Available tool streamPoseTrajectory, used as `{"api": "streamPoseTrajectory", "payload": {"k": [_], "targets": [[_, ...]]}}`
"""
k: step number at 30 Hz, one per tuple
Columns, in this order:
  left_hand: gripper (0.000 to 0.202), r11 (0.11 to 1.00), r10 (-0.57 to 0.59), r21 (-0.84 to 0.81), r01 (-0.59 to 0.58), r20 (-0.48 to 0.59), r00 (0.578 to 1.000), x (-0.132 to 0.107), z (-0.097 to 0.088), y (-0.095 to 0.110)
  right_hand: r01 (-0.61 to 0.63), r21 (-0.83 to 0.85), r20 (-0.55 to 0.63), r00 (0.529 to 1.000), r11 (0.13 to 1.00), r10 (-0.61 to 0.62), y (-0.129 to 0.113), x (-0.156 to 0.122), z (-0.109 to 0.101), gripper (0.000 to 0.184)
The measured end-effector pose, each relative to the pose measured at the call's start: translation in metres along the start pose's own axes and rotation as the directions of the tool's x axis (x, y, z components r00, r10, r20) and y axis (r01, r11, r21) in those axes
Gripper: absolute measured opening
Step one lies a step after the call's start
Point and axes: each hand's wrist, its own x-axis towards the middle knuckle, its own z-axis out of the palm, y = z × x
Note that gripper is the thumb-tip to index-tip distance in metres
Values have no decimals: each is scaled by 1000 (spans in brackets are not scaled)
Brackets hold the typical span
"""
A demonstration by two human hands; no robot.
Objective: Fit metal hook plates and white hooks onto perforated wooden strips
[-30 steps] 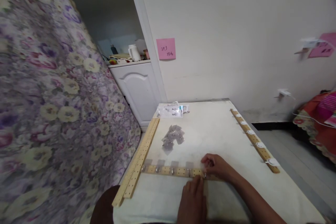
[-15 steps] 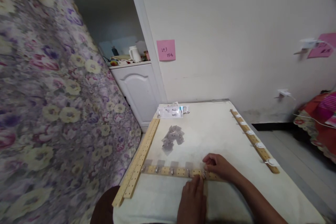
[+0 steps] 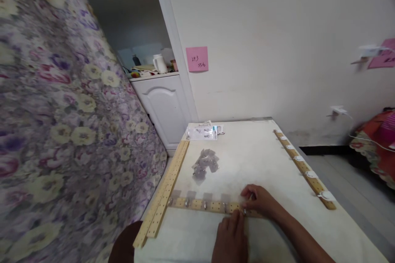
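A wooden strip with holes (image 3: 215, 205) lies crosswise near the front of the table. Several clear greyish square hooks with small metal parts (image 3: 205, 204) sit along it at intervals. My left hand (image 3: 231, 234) presses its closed fingertips on the strip's near edge. From the right, my right hand (image 3: 261, 200) is closed in a pinch at one hook, whose metal end (image 3: 245, 211) shows between the hands. Its square plate is mostly hidden by my fingers. More loose clear hooks (image 3: 205, 164) lie in an overlapping heap beyond the strip.
Two long perforated wooden strips (image 3: 168, 185) lie along the table's left edge. Another strip (image 3: 304, 168) with several white round-based pieces (image 3: 311, 174) lies at the right. Hook packaging (image 3: 202, 132) rests at the back left. A floral curtain (image 3: 77, 131) hangs at the left.
The view has shifted slightly, moving everything a little right and down. My right fingers have curled closer over the hook on the strip, covering its plate. My left hand still rests against the strip.
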Motion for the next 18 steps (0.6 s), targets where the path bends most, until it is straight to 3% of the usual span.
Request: {"api": "streamPoseTrajectory", "payload": {"k": [9,12,18], "targets": [[53,995,11,-96,-14,-40,999,-9,-6,0,46,139,5,999,989,-47,-6,-10,-4,30],[55,994,24,-105,-31,-65,998,-11,-7,0,90,157,-49,995,983,-84,-8,-16,-14,26],[43,980,148,-98,-174,-229,962,-10,-4,-10,111,92,-128,987,990,-99,2,-24,-36,24]]}}
